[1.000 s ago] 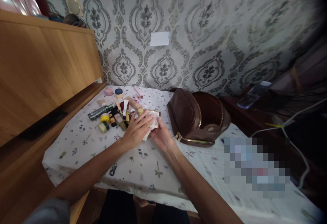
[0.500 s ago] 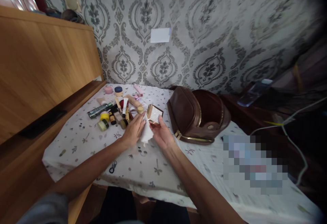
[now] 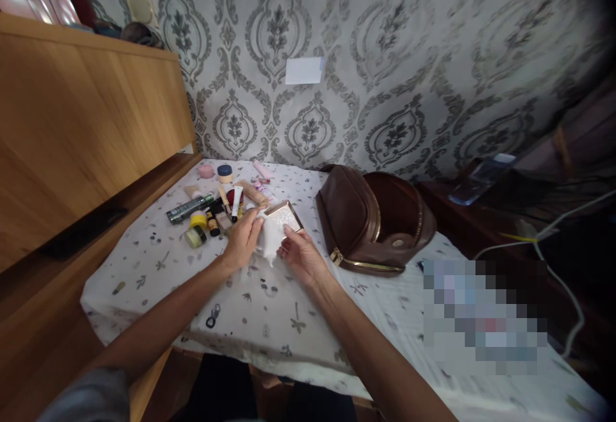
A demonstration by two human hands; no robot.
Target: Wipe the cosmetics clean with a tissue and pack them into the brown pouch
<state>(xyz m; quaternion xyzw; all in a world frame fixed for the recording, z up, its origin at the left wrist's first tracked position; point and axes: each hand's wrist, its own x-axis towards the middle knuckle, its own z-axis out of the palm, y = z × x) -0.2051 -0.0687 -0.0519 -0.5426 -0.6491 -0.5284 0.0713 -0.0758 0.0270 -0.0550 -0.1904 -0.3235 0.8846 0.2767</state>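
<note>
In the head view, the left hand (image 3: 244, 240) was curled around a crumpled white tissue (image 3: 270, 242), pressing it against a flat square compact (image 3: 283, 216) with a gold rim and a pale, glittery face. The right hand (image 3: 302, 256) gripped the compact's near edge with bent fingers, tilting it above the patterned tablecloth (image 3: 269, 319). A cluster of cosmetics (image 3: 212, 210) lay just to the left, and an open brown leather pouch (image 3: 373, 220) sat near on the right.

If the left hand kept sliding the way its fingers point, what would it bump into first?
Probably the gold compact, which the left hand already presses a white cloth against. Beyond that sits the brown bag, though depth is unclear.
</note>
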